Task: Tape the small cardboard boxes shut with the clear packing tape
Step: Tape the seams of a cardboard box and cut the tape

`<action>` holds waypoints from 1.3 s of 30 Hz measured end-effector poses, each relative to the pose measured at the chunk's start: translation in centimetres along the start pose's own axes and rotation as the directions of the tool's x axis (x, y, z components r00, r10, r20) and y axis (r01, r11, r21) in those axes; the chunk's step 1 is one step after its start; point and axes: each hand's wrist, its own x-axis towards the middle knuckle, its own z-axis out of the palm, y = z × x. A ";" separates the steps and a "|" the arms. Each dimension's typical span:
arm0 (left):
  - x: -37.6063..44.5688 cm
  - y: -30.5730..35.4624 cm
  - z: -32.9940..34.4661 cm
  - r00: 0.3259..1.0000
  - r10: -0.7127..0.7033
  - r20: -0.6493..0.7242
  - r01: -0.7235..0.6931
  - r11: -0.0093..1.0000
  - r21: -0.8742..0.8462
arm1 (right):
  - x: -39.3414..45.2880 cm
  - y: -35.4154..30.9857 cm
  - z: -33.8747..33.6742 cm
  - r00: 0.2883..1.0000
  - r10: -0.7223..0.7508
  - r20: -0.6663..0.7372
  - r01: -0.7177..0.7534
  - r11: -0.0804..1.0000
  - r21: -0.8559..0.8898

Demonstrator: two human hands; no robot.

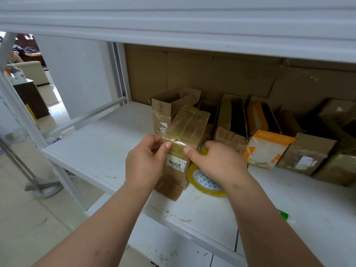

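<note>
We are pinching the tape strip with the left hand [145,160] against the small cardboard box [180,149] on the shelf [100,143], the right hand [213,160] gripping the tape roll [204,183] just beside it; likely mid-strip, tearing next.

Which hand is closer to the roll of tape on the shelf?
Right. The right hand sits directly over the tape roll, partly covering it. The left hand is on the far side of the labelled box, holding it.
</note>
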 end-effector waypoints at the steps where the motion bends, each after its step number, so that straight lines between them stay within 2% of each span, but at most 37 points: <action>1: -0.1 -0.1 0.0 1.000 0.018 -0.015 -0.018 1.000 0.025 | -0.1 -0.2 0.1 1.000 -0.008 -0.020 0.007 1.000 -0.020; 5: -0.1 -0.4 -0.1 0.996 0.076 -0.042 -0.070 0.988 0.137 | -0.2 -0.5 0.8 0.997 0.007 -0.072 -0.008 1.000 -0.027; 8: -0.5 -0.1 -0.1 0.991 0.134 0.012 -0.132 0.952 0.275 | -0.1 -0.6 1.2 0.994 0.029 -0.106 -0.032 0.999 -0.027; 10: -0.6 0.0 -0.3 0.991 0.123 0.051 -0.133 0.947 0.294 | -0.3 -0.6 1.3 0.992 0.035 -0.123 -0.039 0.999 -0.024; 11: -0.5 -0.1 -0.5 0.994 0.091 0.055 -0.101 0.969 0.226 | -0.3 -0.6 1.3 0.991 0.038 -0.131 -0.040 0.999 -0.019; 12: -0.1 -0.2 -0.7 0.998 0.025 0.052 -0.028 0.998 0.061 | -0.4 -0.6 1.4 0.990 0.041 -0.137 -0.043 0.999 -0.013; 13: 0.4 -0.3 -0.7 0.996 -0.071 0.057 0.079 0.986 -0.146 | -0.4 -0.6 1.4 0.989 0.047 -0.138 -0.048 0.999 -0.009; 14: 0.9 -0.4 -0.8 0.982 -0.171 0.080 0.187 0.935 -0.302 | -0.5 -0.5 1.5 0.989 0.052 -0.136 -0.053 0.999 -0.007; 16: 1.4 -0.6 -0.9 0.961 -0.231 0.153 0.275 0.864 -0.422 | -0.6 -0.5 1.5 0.990 0.067 -0.126 -0.068 0.998 -0.003; 18: 1.6 -0.9 -0.5 0.963 -0.199 0.180 0.259 0.866 -0.428 | -0.6 -0.5 1.4 0.989 0.092 -0.115 -0.092 0.996 0.009; 22: 1.8 -1.0 0.2 0.978 -0.163 0.133 0.206 0.879 -0.429 | -0.6 -1.0 1.3 0.986 0.122 -0.111 -0.123 0.992 -0.002; 25: 1.7 -1.2 0.0 0.981 -0.143 0.129 0.185 0.885 -0.428 | -0.7 -0.7 1.1 0.995 0.098 -0.035 -0.096 0.994 0.050; 27: 1.5 -1.2 -0.2 0.978 -0.162 0.130 0.204 0.871 -0.448 | -0.9 0.0 0.2 0.993 0.083 0.079 -0.100 0.964 0.248; 29: 1.4 -1.1 -0.3 0.971 -0.194 0.139 0.236 0.864 -0.445 | -1.0 0.7 -0.7 0.983 0.087 0.162 -0.153 0.878 0.453; 32: 1.3 -0.6 -0.2 0.962 -0.208 0.178 0.268 0.850 -0.453 | -0.4 1.5 -0.5 0.982 0.109 0.151 -0.163 0.896 0.413; 35: 1.0 -0.1 0.2 0.970 -0.196 0.146 0.240 0.877 -0.417 | -0.1 1.1 0.2 0.982 0.158 0.101 -0.185 0.903 0.387; 37: 0.7 -0.4 0.3 0.980 -0.140 0.143 0.180 0.926 -0.331 | -0.2 0.4 0.6 0.985 0.165 0.053 -0.173 0.922 0.348; 39: 0.3 -1.1 0.4 0.975 -0.036 0.218 0.085 0.972 -0.220 | -0.5 -0.4 0.9 0.990 0.143 0.008 -0.138 0.940 0.313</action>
